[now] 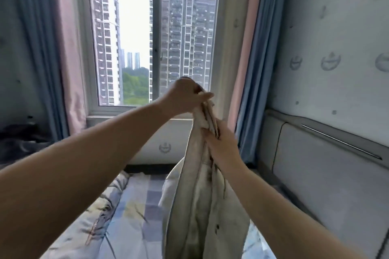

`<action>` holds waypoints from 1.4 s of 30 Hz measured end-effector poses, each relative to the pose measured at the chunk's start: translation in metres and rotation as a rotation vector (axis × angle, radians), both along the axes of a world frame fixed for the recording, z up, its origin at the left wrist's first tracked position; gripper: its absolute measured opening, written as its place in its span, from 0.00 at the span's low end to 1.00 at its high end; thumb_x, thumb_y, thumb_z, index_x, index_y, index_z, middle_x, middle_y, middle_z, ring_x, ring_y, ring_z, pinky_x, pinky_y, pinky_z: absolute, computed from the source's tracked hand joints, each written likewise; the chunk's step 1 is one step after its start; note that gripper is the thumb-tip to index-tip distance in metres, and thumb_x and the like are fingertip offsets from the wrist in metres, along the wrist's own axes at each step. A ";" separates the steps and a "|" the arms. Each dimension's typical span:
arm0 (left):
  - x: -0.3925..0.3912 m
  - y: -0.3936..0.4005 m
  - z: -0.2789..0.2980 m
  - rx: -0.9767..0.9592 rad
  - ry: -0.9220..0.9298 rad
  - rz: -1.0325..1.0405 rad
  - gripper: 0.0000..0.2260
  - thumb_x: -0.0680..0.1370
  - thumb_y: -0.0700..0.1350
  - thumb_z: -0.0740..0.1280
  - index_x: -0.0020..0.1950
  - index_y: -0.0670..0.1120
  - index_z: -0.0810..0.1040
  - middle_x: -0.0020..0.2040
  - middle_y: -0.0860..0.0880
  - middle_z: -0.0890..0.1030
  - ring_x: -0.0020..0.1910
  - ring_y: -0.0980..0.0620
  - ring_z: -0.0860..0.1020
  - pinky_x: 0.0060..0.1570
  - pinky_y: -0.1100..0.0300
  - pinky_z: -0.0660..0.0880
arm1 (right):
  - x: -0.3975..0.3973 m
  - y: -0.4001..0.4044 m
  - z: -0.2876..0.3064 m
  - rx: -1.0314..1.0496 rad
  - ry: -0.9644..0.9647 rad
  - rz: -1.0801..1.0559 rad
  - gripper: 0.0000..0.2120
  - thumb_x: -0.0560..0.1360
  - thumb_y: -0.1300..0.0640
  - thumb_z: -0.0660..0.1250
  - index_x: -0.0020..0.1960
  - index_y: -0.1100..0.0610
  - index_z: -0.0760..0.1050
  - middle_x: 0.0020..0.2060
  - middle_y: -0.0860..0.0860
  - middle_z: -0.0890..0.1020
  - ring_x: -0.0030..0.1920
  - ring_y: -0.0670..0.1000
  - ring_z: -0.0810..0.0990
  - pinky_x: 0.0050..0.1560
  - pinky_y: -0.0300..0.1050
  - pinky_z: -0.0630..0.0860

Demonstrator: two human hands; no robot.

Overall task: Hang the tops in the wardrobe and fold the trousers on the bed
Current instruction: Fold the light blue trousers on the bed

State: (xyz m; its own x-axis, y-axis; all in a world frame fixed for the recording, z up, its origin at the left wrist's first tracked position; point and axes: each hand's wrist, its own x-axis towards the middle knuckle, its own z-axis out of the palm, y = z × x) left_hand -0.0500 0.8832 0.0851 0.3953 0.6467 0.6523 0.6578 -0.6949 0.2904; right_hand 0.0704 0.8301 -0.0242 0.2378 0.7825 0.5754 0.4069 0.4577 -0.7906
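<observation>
A cream-white garment (197,206) with dark buttons and thin blue edging hangs in the air over the bed (134,212). My left hand (185,96) grips its bunched top end in front of the window. Just below, my right hand (221,149) is closed around the same bunched cloth, its fingers wrapped round the fabric. The garment's lower part drops out of the frame at the bottom. I cannot tell whether it is a top or trousers. No wardrobe is in view.
The bed has a checked, leaf-patterned cover. A window (155,44) with pink and blue curtains (252,69) stands straight ahead. A grey padded headboard (328,170) runs along the right wall. Dark cloth (23,143) lies at the left.
</observation>
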 end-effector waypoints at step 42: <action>-0.210 0.120 -0.133 -0.398 -0.144 0.884 0.14 0.81 0.50 0.52 0.62 0.45 0.67 0.57 0.40 0.78 0.53 0.40 0.77 0.49 0.50 0.72 | -0.012 0.156 0.068 -0.311 0.228 0.184 0.19 0.80 0.61 0.50 0.41 0.52 0.78 0.44 0.56 0.79 0.41 0.54 0.80 0.27 0.42 0.78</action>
